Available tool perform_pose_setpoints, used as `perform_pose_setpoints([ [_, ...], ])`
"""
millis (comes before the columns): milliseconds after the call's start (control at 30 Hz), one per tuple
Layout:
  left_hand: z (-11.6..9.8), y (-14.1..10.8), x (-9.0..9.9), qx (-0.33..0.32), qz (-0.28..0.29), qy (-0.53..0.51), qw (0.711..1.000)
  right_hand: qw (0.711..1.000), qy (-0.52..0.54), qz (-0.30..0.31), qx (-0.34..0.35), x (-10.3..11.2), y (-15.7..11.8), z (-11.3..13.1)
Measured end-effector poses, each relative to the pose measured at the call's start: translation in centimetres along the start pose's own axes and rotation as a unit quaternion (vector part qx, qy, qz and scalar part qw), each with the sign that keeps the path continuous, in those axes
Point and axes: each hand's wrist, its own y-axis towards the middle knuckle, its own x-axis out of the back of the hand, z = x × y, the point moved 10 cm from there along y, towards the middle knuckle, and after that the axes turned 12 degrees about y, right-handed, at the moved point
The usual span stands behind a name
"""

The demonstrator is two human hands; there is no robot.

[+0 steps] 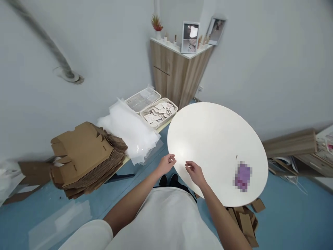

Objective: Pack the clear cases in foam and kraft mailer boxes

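Observation:
My left hand hovers at the near left edge of the round white table, its fingers loosely curled and apart, with nothing in them. Over the table's near part is my right hand, fingers bent and spread, also holding nothing. A gap separates the two hands. On the table's right side lies a purple item, blurred by pixels, and just above it a tiny brown piece.
Flat cardboard boxes are stacked at left, beside white foam sheets. Behind them stand a basket of cards and a basket of clear bags. A wooden cabinet fills the corner. Folded cardboard lies below the table.

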Motion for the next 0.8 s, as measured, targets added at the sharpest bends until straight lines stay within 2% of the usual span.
perform_pose_setpoints([
  [333, 2.1, 1.3, 6.3, 0.080, -0.058, 0.044, 0.994, 0.996, 0.041, 0.081, -0.011, -2.3, 7.6, 1.3],
  [500, 2.8, 2.8, 9.0, 0.121, -0.013, 0.071, 0.990, 0.992, 0.028, 0.122, -0.001, -4.1, 10.7, 2.7],
  [600, 2.7, 4.2, 11.0, 0.122, -0.005, 0.071, 0.990, 0.991, 0.010, 0.137, -0.001, -5.3, 12.8, 3.6],
  [800, 3.1, 8.9, 15.2, 0.107, -0.065, 0.046, 0.991, 0.987, -0.028, 0.159, -0.007, -8.7, 17.6, 5.4],
])
